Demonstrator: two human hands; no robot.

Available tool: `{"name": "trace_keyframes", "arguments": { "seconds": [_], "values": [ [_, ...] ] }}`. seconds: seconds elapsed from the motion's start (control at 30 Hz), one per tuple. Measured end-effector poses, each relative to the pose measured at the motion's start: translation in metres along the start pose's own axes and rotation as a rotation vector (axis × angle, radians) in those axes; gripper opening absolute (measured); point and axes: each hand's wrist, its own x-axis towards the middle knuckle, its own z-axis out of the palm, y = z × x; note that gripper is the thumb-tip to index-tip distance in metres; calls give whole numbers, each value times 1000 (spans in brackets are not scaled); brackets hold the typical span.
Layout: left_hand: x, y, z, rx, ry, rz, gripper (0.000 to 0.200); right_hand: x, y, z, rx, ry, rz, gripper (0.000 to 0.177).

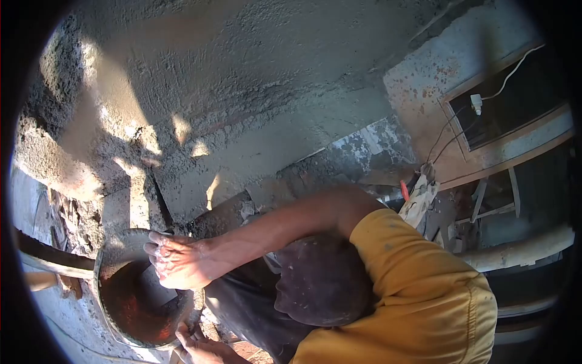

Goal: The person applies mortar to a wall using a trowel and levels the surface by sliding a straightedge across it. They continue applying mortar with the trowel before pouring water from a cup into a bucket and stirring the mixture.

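My right hand [182,262], coated with wet grey mortar, is closed over the upper right side of a round bucket [103,309]. What its curled fingers hold is hidden. Below them, inside the bucket, lies a flat light-grey piece [157,286]. The bucket's inside looks dark, with reddish patches. At the bottom edge, my left hand [203,348] is closed at the bucket's lower right rim. My right arm in a yellow sleeve [418,267] reaches across above a dark, rounded shape, apparently my knee [324,282].
Rough grey mortar [273,54] covers the surface ahead. At the upper right is a framed opening [515,103] with a white plug [476,103] on a cable. A pole [521,250] crosses at the right. A curved dark rim [54,258] lies left of the bucket.
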Motion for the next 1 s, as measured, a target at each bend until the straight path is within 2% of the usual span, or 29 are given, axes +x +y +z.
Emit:
{"name": "trace_keyframes", "arguments": {
  "seconds": [0.03,0.07,0.1,0.2,0.23,0.3,0.33,0.37,0.4,0.43,0.47,0.5,0.53,0.6,0.67,0.77,0.83,0.87,0.9,0.97,1.0],
  "values": [
    [-6,9,14,-9,42,-30,35,-4,7,-1,-37,-43,-5,32],
    [-5,8,21,-13,38,-45,36,-10,19,-18,-62,-39,4,30],
    [8,-8,23,-43,-15,35,37,-17,34,-42,-89,3,23,27],
    [9,-9,49,-45,-52,14,38,-60,80,-124,-131,73,138,20],
    [10,-10,55,-48,-110,24,37,-77,95,-142,-7,21,213,17],
    [13,-10,70,-51,-234,47,35,-115,129,-162,544,-233,516,14],
    [2,-2,84,-30,-170,52,32,-146,145,-166,621,-144,603,15],
    [2,-2,89,-12,-207,62,31,-185,156,-162,701,-52,690,18],
    [4,-3,91,12,-241,72,30,-221,161,-157,746,-7,863,19],
    [5,-4,92,36,-273,82,29,-254,168,-155,731,-114,1136,24],
    [8,-4,92,130,-307,87,28,-300,174,-134,615,-164,1300,29],
    [8,-4,94,176,-306,105,28,-348,181,-117,532,-227,1365,33],
    [7,-5,98,218,-303,123,28,-393,192,-104,471,-464,1468,45],
    [7,-4,104,356,-303,112,27,-488,192,-62,248,-485,1688,61],
    [5,-7,114,342,-305,100,26,-542,203,-46,278,-402,1911,73],
    [2,-6,133,368,-363,65,28,-686,231,41,180,-352,1950,73],
    [12,-11,135,378,-461,20,28,-685,254,34,241,-253,2172,75],
    [18,-19,137,392,-317,8,30,-694,266,41,185,-227,2197,75],
    [13,-17,143,376,-317,-3,32,-708,279,50,129,-200,2219,74],
    [0,-13,158,344,-322,-30,36,-754,298,83,-184,-236,2051,64],
    [-2,-13,165,342,-312,-37,37,-767,308,90,-209,-222,2104,63]
  ]
}}
